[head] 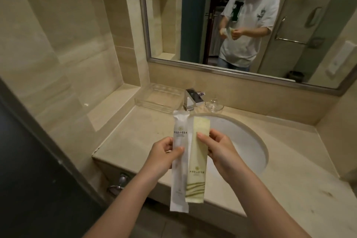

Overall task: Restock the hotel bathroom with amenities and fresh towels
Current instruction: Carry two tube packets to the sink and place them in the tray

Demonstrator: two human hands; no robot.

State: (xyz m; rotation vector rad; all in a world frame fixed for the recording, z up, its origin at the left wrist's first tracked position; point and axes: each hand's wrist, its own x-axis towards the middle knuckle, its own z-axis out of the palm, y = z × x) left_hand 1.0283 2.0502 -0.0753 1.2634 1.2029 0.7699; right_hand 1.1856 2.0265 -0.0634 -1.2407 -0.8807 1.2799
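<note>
White paper and pale green paper: from my remote seat I see two long flat amenity packets held upright, side by side, with their long edges meeting. The left hand [164, 157] pinches the white packet [179, 170] about its middle, thumb on the printed front and fingers curled behind. The right hand [216, 152] grips the green packet [197, 166] a little higher, thumb tip on the front and fingers wrapped round its right edge. Both hands are closed on their packets and both packets are in the air, above the front edge of the bench [289, 170]. Their top ends show against the left rim of the white sink basin [249, 147]. Each carries a small emblem and a line of print that I cannot read, and the green one has darker wavy stripes near its lower end.

Behind the basin a chrome tap [191, 99] stands at the back of the bench. A clear plastic tray [158, 98] lies just to its left and a small clear glass dish [214, 104] just to its right. Above them a framed mirror [146, 25] reflects a person in a white T-shirt with the two packets. On the left a tiled wall niche [77, 44] is recessed beside the bench, and a dark door [29, 160] with a metal handle [119, 181] fills the near left corner.
</note>
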